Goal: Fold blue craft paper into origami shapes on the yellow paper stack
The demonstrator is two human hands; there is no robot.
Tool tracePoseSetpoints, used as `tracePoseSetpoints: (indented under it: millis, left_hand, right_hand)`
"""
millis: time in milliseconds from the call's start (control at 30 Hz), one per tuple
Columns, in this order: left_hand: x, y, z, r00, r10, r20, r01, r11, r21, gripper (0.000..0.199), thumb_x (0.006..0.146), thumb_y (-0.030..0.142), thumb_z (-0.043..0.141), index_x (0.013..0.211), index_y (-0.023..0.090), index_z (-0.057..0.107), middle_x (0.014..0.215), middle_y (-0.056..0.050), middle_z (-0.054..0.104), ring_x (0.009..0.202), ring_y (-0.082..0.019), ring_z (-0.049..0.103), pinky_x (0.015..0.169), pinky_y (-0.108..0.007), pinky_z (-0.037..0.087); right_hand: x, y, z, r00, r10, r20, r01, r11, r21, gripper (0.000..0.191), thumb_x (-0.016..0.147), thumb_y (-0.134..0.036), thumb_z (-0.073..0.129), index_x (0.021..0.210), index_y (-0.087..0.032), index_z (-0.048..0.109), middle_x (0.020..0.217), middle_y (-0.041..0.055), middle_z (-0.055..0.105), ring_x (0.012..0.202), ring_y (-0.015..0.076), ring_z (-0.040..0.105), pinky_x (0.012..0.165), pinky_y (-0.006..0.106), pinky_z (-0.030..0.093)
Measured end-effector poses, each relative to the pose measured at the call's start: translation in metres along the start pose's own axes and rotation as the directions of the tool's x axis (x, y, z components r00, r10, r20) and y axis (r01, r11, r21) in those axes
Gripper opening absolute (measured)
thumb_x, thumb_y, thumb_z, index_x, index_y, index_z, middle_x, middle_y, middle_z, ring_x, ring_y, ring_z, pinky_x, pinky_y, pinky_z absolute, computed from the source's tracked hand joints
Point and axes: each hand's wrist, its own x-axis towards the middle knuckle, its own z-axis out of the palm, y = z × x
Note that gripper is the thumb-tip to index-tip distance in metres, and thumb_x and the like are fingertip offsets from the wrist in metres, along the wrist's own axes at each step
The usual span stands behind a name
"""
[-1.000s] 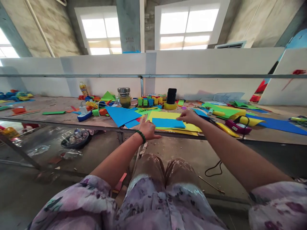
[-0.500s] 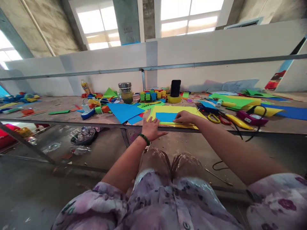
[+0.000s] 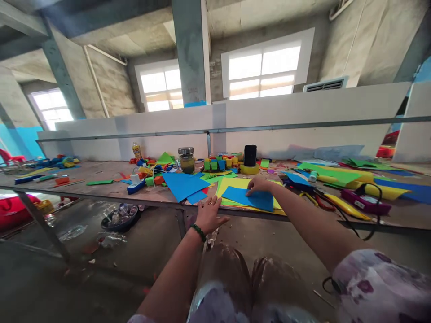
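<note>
A blue sheet of paper (image 3: 259, 200) lies slightly askew over larger yellow paper (image 3: 232, 183) at the table's front edge. My right hand (image 3: 258, 185) is on the blue sheet from above, its fingers bent and drawn together at the sheet's upper middle. At the left end of the yellow paper, my left hand (image 3: 208, 216) rests at the table edge with its fingers spread and thumb out, holding nothing. Another blue sheet (image 3: 183, 185) lies just beyond the left fingertips.
Behind the papers stand a lidded glass jar (image 3: 186, 160), a black phone (image 3: 250, 155) on a yellow tape roll (image 3: 249, 169), and small colored blocks (image 3: 221, 164). Scissors (image 3: 325, 201), a yellow-handled knife (image 3: 348, 207) and a purple device (image 3: 365, 202) with a black cable lie right.
The blue sheet has turned and shifted right, so more of it shows. My right hand now sits over its upper middle. The view has tilted upward; my left hand stays spread.
</note>
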Motion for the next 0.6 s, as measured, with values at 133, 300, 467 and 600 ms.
tracePoseSetpoints:
  millis: [133,300,467,600]
  left_hand:
    - [-0.001,-0.006,0.004,0.989,-0.053,-0.136,-0.001,0.93,-0.369,0.064,0.079,0.054,0.066,0.132,0.021,0.054,0.15,-0.015,0.042,0.143,-0.037,0.027,0.116,-0.061,0.01]
    - [-0.002,0.005,-0.008,0.948,-0.221,-0.228,-0.071,0.551,-0.831,0.064,0.09,0.065,0.042,0.133,0.018,0.051,0.137,-0.015,0.055,0.125,-0.029,0.053,0.103,-0.041,0.043]
    - [-0.014,0.031,-0.035,0.987,-0.101,0.122,0.098,-0.216,-0.972,0.07,0.091,0.071,0.03,0.125,0.015,0.056,0.101,-0.013,0.07,0.088,-0.023,0.068,0.073,-0.032,0.053]
    - [-0.025,0.053,-0.036,0.968,0.169,0.185,0.233,-0.336,-0.912,0.057,0.087,0.065,0.049,0.118,0.018,0.06,0.092,-0.009,0.071,0.067,-0.019,0.065,0.056,-0.028,0.05]
  right_hand:
    - [-0.012,-0.005,-0.019,0.998,-0.039,-0.046,0.043,0.996,0.081,0.048,0.05,-0.064,0.078,0.067,-0.019,0.073,0.071,0.0049,0.071,0.076,0.0229,0.063,0.064,0.029,0.046]
    - [-0.053,-0.032,-0.066,0.989,-0.143,-0.043,0.149,0.964,0.218,0.06,0.059,-0.072,0.069,0.076,-0.015,0.074,0.075,0.0055,0.07,0.072,0.0204,0.062,0.064,0.03,0.047]
    - [-0.106,-0.067,-0.094,0.912,-0.338,0.234,0.215,0.878,0.427,0.051,0.071,-0.063,0.068,0.09,-0.017,0.075,0.089,0.0075,0.073,0.074,0.0194,0.065,0.069,0.031,0.052]
    - [-0.134,-0.082,-0.087,0.894,-0.414,0.173,0.348,0.883,0.316,0.047,0.075,-0.054,0.067,0.099,-0.015,0.074,0.091,0.0074,0.073,0.075,0.0183,0.065,0.071,0.03,0.052]
